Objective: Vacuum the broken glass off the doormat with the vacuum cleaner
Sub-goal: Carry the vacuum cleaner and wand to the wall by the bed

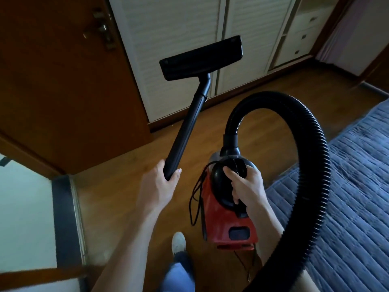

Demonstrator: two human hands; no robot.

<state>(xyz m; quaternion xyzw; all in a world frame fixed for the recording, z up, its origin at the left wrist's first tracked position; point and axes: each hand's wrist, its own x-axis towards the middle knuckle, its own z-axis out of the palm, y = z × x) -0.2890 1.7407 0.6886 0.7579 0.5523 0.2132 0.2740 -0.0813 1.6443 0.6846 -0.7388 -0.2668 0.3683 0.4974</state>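
Note:
A small red vacuum cleaner (228, 220) hangs above the wooden floor, carried by its black handle in my right hand (246, 186). My left hand (157, 184) grips the lower end of the black wand (185, 127), which points up and away. The wide black floor nozzle (201, 59) at its tip is raised in the air in front of the white louvred doors. A ribbed black hose (311, 161) loops from the vacuum's top over to the right and down past my arm. A thin black cord (195, 199) dangles beside the red body. No doormat or glass is visible.
An open brown wooden door (63, 91) stands at the left. White louvred closet doors (179, 28) and drawers (301, 36) are ahead. A blue quilted bed cover (353, 197) fills the right side. A pale tiled floor behind a dark threshold (63, 218) lies lower left. My white shoe (179, 242) is on the wooden floor.

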